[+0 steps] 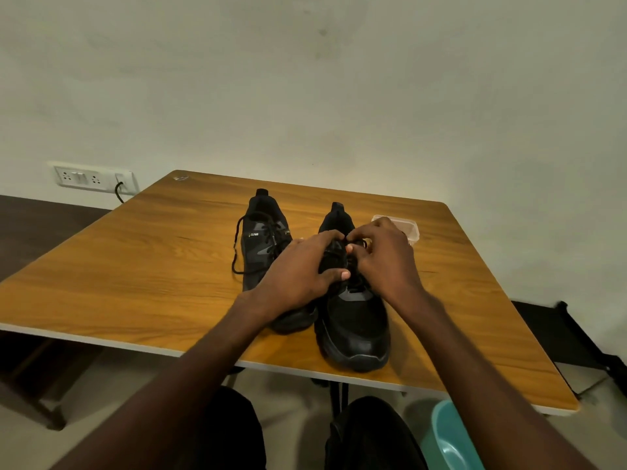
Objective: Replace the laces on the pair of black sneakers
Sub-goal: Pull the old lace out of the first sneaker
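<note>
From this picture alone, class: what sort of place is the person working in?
Probably a plain room in a home or office: a wooden table against a bare painted wall, with a wall socket panel beside it.

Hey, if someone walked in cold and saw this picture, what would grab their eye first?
Two hands meet at the middle of the wooden table: the left hand grips the near sneaker while the right hand pinches at its laces. Just to the left stands the other sneaker, its black lace trailing loose on the tabletop. A clear plastic container peeks out behind the right hand.
</note>
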{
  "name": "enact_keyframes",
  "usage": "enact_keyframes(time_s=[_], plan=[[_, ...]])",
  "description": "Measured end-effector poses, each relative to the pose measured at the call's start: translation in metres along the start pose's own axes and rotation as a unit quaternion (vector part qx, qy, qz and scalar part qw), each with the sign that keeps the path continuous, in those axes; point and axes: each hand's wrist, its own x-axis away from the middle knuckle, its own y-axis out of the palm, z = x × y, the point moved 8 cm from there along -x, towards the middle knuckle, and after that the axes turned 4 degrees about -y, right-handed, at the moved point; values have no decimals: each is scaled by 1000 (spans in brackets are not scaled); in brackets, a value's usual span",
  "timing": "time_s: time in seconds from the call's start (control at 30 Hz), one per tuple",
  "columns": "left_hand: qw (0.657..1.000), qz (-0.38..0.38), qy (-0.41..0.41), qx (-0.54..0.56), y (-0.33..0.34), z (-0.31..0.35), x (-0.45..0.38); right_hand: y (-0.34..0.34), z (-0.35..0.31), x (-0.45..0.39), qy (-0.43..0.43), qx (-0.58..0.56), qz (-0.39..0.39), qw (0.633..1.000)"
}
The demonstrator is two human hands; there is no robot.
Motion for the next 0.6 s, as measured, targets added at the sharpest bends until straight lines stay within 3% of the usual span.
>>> enact_keyframes(time_s=[0.1,0.17,0.2,0.23,0.27,0.3,0.33,0.4,0.43,0.53,0.6], plan=[[1000,0,10,-2,-1,-1,2,-4,-4,0,25,-32,43,998],[1000,7,16,-5,-5,-2,2,-15,9,6,96,-156,111,977],[1000,8,20,-12,-8,0,2,-18,20,12,163,-274,145,937],[999,5,28,-19,-10,1,3,-14,29,21,233,-397,161,873],[999,1,40,-25,-10,4,4,-10,36,29,270,-455,167,832],[998,-2,52,-31,-10,6,5,-10,39,32,277,-440,164,838],[997,0,61,-39,-10,8,5,-14,38,32,247,-370,160,881],[996,3,67,-55,-8,10,6,-23,22,30,123,-185,157,962],[996,2,69,-58,-7,10,5,-24,11,27,58,-110,145,982],[996,3,71,-55,-8,12,6,-12,-4,16,-49,91,72,992],[996,6,69,-49,-9,12,6,-12,-1,13,-27,83,65,994]])
